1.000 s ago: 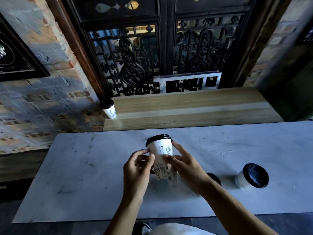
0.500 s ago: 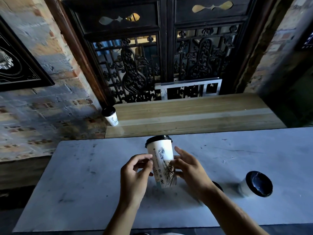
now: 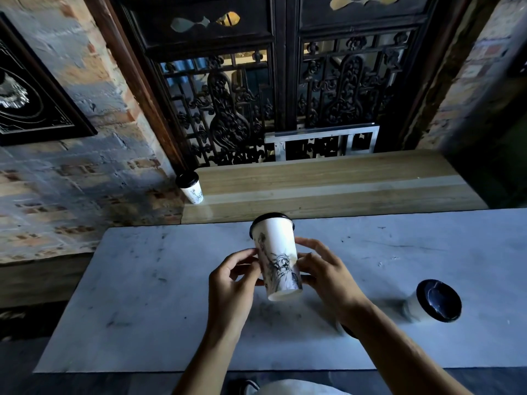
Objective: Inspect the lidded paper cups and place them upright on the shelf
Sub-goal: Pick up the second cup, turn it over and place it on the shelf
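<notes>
Head view: both hands hold one lidded paper cup above the pale marble surface (image 3: 142, 295).

The left hand (image 3: 231, 283) and right hand (image 3: 328, 277) pinch the white cup (image 3: 278, 260) from either side, fingers (image 3: 309, 245) closed lightly on its printed wall; it tilts away, black lid far. A second lidded cup (image 3: 433, 302) sits on the surface to the right. Another cup (image 3: 191, 187) stands upright at the wooden shelf's (image 3: 328, 189) left end.
</notes>
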`<action>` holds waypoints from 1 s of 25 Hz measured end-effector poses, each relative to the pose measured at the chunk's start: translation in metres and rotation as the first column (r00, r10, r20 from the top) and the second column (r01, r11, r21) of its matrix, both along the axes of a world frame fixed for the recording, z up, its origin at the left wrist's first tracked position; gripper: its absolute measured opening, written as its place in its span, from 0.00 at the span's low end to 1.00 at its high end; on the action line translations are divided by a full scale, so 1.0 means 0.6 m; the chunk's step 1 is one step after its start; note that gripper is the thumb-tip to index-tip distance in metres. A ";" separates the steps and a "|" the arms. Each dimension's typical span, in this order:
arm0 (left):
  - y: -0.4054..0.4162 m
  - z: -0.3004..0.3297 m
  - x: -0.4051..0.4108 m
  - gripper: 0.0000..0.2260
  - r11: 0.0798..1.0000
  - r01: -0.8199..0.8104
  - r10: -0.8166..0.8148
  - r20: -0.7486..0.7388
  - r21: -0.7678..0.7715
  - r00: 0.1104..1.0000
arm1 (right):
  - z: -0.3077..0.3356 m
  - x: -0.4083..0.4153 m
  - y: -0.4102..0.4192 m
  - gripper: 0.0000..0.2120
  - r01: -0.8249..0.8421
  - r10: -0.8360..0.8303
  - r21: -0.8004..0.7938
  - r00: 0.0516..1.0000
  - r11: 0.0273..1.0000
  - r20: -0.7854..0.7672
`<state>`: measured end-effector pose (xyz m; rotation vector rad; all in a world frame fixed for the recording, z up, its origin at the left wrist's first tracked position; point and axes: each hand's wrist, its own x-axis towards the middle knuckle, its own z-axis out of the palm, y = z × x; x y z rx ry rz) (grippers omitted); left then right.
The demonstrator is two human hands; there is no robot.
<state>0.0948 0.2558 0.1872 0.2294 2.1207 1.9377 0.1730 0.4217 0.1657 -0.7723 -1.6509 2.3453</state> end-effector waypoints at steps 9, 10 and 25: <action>-0.008 -0.006 0.012 0.08 0.999 0.010 -0.011 -0.009 -0.042 1.000 | 0.000 0.007 -0.008 0.18 0.007 -0.007 -0.018 1.000 1.000 0.000; -0.008 -0.005 0.012 0.11 0.999 0.000 -0.001 -0.013 -0.045 1.000 | -0.003 0.006 -0.009 0.21 0.012 -0.012 -0.009 1.000 1.000 -0.001; -0.011 -0.012 0.017 0.11 0.998 -0.021 0.024 0.053 -0.055 0.998 | -0.002 0.010 -0.012 0.19 -0.045 0.041 -0.084 0.998 0.995 -0.042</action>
